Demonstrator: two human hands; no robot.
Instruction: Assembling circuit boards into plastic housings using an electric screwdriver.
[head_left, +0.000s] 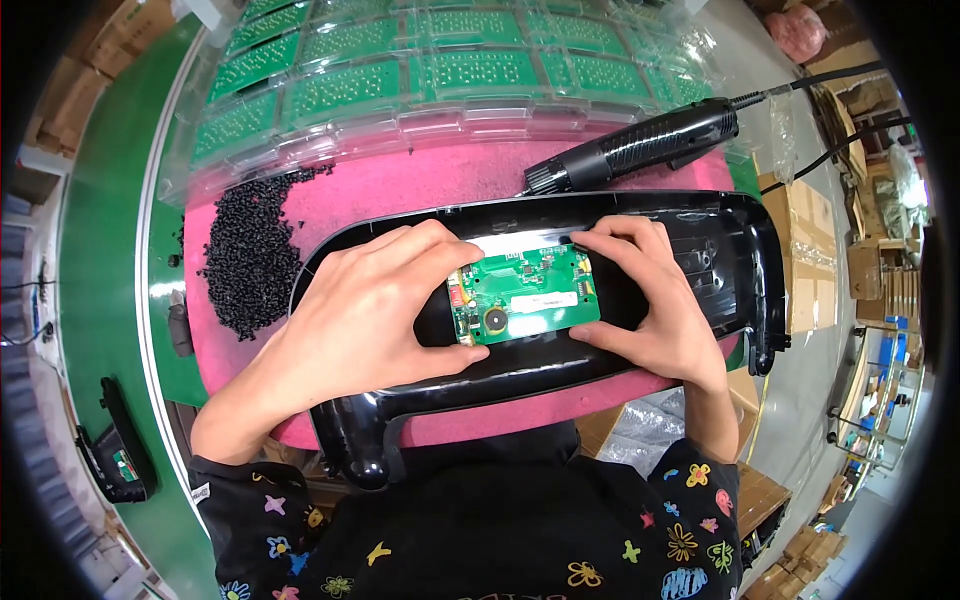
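A small green circuit board (525, 293) lies in the middle of a long glossy black plastic housing (720, 250) that rests on a pink mat (400, 185). My left hand (370, 310) grips the board's left edge, thumb below and fingers over the top. My right hand (655, 295) pinches the board's right edge the same way. Both hands press on the housing around the board.
A pile of small black screws (250, 250) lies on the mat's left side. A black electric screwdriver (640, 145) with a cable rests behind the housing. Clear trays of green circuit boards (440, 75) line the back. A green conveyor belt (100, 250) runs left; cardboard boxes (810, 260) stand right.
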